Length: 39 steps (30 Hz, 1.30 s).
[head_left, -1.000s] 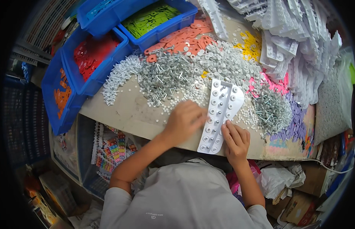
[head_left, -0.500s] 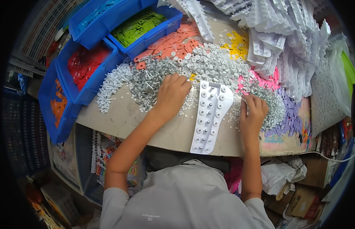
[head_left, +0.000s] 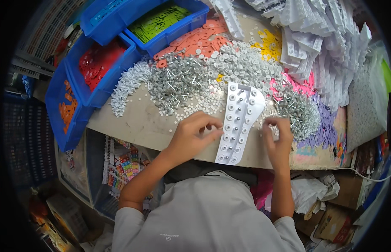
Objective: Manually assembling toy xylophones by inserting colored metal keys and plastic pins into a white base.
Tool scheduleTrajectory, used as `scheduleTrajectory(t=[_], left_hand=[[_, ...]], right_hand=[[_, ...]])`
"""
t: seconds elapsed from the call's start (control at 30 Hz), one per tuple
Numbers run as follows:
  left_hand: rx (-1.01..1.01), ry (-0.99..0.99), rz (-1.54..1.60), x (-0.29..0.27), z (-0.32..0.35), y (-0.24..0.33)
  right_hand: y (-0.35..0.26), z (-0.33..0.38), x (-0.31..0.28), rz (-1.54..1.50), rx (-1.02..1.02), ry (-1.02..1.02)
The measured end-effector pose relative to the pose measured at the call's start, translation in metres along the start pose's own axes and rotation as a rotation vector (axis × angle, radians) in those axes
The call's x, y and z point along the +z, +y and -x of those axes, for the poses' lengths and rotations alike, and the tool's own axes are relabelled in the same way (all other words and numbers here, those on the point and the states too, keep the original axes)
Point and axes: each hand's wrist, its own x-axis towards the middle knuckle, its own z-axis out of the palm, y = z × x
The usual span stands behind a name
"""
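A white molded plastic strip (head_left: pixel 241 128), wide at its far end, lies on the table between my hands. White washers ring the posts along both sides, and silvery pins stand along its middle channel. At its left edge is my left hand (head_left: pixel 189 136), fingers curled, with a gap between thumb and forefinger; nothing shows in it. To the right of the strip, apart from it, my right hand (head_left: pixel 280 140) has thumb and forefinger drawn together; anything between them is too small to make out. Beyond lie piles of metal pins (head_left: pixel 178 82) and white washers (head_left: pixel 241 63).
Blue bins (head_left: pixel 132 44) with orange, red, green and blue pieces stand at the left. Coral (head_left: pixel 199 40), yellow (head_left: pixel 269 44), pink (head_left: pixel 302 86) and purple pieces (head_left: pixel 319 126) lie around the piles. Stacked white strips (head_left: pixel 330 63) rise at the right beside a clear bag (head_left: pixel 365 101).
My left hand has come away from the pin pile, back toward me and beside the strip. My right hand has drawn slightly nearer me, away from the small parts.
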Motion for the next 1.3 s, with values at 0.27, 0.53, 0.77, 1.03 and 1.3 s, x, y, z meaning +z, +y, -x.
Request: scheduleTrajectory(t=[0.27, 0.53, 0.77, 1.03, 1.3], left_hand=[[-0.298, -0.04, 0.261, 0.021, 0.035, -0.001], [0.019, -0.124, -0.005, 0.037, 0.036, -0.01], [0.038, -0.049, -0.106, 0.042, 0.035, -0.012], [0.236, -0.136, -0.108, 0.028, 0.022, -0.026], [0.323, 0.123, -0.676, 0.011, -0.084, -0.06]], right_hand=[[-0.031, 0.044, 0.008, -0.258, 0.079, -0.28], [-0.032, 0.047, 0.019, -0.23, 0.104, -0.276], [-0.03, 0.057, 0.032, -0.123, -0.053, -0.154], [-0.021, 0.068, 0.044, 0.01, -0.209, 0.026], [-0.031, 0.052, 0.019, 0.001, -0.162, 0.006]])
